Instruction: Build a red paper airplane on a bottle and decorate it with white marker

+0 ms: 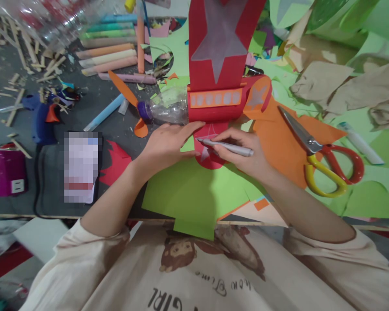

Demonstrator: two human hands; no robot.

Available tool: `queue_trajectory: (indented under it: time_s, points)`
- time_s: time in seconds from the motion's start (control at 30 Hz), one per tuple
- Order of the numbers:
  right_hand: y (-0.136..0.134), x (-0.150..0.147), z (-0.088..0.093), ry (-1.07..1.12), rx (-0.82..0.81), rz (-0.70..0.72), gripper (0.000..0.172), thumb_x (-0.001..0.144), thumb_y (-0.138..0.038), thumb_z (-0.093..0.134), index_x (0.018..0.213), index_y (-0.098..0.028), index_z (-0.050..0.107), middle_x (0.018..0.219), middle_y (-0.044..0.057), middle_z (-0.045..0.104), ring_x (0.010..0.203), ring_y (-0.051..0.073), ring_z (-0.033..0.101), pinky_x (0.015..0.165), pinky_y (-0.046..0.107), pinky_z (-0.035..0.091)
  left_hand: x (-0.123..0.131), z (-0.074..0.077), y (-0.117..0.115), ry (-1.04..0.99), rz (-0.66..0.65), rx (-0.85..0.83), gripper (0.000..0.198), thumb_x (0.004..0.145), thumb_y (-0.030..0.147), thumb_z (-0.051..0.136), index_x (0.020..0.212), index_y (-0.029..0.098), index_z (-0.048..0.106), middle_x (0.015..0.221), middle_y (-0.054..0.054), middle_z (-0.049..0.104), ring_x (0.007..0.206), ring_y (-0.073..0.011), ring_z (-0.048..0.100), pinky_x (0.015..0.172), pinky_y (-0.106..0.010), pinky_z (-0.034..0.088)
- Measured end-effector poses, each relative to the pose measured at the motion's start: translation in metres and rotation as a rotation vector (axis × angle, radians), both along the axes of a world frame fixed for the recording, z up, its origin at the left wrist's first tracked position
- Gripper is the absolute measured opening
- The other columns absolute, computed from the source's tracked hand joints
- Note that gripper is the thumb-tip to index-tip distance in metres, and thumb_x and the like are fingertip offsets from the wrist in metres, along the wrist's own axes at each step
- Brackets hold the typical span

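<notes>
A silver-grey marker point(235, 148) is pinched in my right hand point(243, 149), its tip on the red paper wing point(210, 162) where a grey star is partly coloured in. My left hand point(168, 144) lies with thumb and fingers apart, pressing on the left side of that wing and the body above it. The wing belongs to a model plane made from a clear plastic bottle point(170, 105) wrapped in red paper. An orange propeller point(125, 90) sits on its purple cap point(145, 110). The upper wing point(197, 71) carries a large grey star. Green paper point(181, 185) lies underneath.
Scissors point(311, 144) with red and yellow handles lie on orange paper at right. To the left are a phone point(81, 168), a blue glue gun point(42, 119) and a purple box point(6, 172). Several markers point(110, 52), wood sticks point(19, 47) and paper scraps cover the back.
</notes>
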State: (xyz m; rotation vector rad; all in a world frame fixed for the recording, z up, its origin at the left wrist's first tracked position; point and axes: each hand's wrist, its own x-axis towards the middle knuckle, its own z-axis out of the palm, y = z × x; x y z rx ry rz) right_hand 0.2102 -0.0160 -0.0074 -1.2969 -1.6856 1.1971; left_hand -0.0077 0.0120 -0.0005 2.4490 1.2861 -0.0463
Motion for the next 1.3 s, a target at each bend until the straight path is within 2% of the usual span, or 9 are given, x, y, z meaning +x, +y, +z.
queue_trajectory:
  time_s: [0.27,0.43,0.6,0.77,0.87,1.0,1.3]
  points:
    - [-0.0004,0.0000,0.0003,-0.006,-0.024,0.000,0.011,0.080,-0.032,0.069,0.079,-0.021,0.070,0.072,0.000,0.072,0.058,0.012,0.058,0.054,0.024,0.043,-0.0002,0.0006,0.0004,-0.010,-0.003,0.006,0.069,0.089,0.060,0.060,0.143,0.018,0.051,0.090,-0.007,0.071,0.084,-0.0225,0.066,0.081,-0.029,0.043]
    - [0.0000,0.0008,-0.0005,-0.013,0.017,-0.006,0.012,0.081,-0.032,0.068,0.079,-0.020,0.070,0.068,-0.001,0.070,0.056,0.012,0.056,0.053,0.023,0.042,0.0011,0.0020,0.0008,-0.002,0.014,-0.020,0.066,0.091,0.057,0.057,0.143,0.017,0.051,0.092,-0.007,0.070,0.087,-0.0232,0.066,0.083,-0.030,0.043]
    - [0.0004,0.0002,0.0018,0.003,0.019,0.056,0.012,0.081,-0.031,0.069,0.083,-0.020,0.071,0.079,0.002,0.075,0.061,0.013,0.061,0.055,0.024,0.044,0.0002,0.0009,0.0009,-0.006,0.009,-0.012,0.070,0.090,0.062,0.057,0.144,0.017,0.050,0.092,-0.007,0.070,0.088,-0.0237,0.067,0.085,-0.030,0.043]
    - [0.0003,0.0004,0.0002,-0.009,0.030,0.001,0.012,0.081,-0.032,0.068,0.079,-0.020,0.070,0.070,0.000,0.072,0.056,0.012,0.057,0.052,0.024,0.042,-0.0004,0.0011,0.0013,0.004,0.006,-0.014,0.072,0.089,0.065,0.057,0.143,0.017,0.051,0.090,-0.006,0.070,0.087,-0.0232,0.067,0.084,-0.029,0.043]
    - [0.0003,0.0009,-0.0006,-0.006,0.008,0.012,0.013,0.081,-0.034,0.068,0.080,-0.020,0.070,0.074,0.001,0.073,0.058,0.013,0.058,0.052,0.024,0.042,-0.0006,0.0003,0.0014,0.006,-0.003,-0.001,0.072,0.089,0.065,0.058,0.143,0.017,0.050,0.087,-0.006,0.069,0.086,-0.0228,0.067,0.083,-0.029,0.043]
    - [0.0004,0.0012,-0.0005,0.007,0.023,0.004,0.012,0.080,-0.031,0.068,0.076,-0.020,0.069,0.065,-0.001,0.068,0.053,0.011,0.053,0.050,0.023,0.040,-0.0007,-0.0010,0.0013,0.012,-0.003,0.015,0.072,0.089,0.063,0.059,0.143,0.017,0.050,0.086,-0.005,0.069,0.083,-0.0224,0.067,0.082,-0.029,0.043]
    - [0.0002,0.0014,-0.0013,0.042,0.025,0.009,0.009,0.080,-0.028,0.068,0.076,-0.020,0.068,0.066,-0.001,0.066,0.054,0.010,0.052,0.051,0.023,0.038,0.0000,-0.0013,0.0012,-0.002,-0.001,-0.002,0.072,0.088,0.062,0.061,0.144,0.017,0.049,0.089,-0.006,0.070,0.082,-0.0219,0.066,0.081,-0.029,0.042]
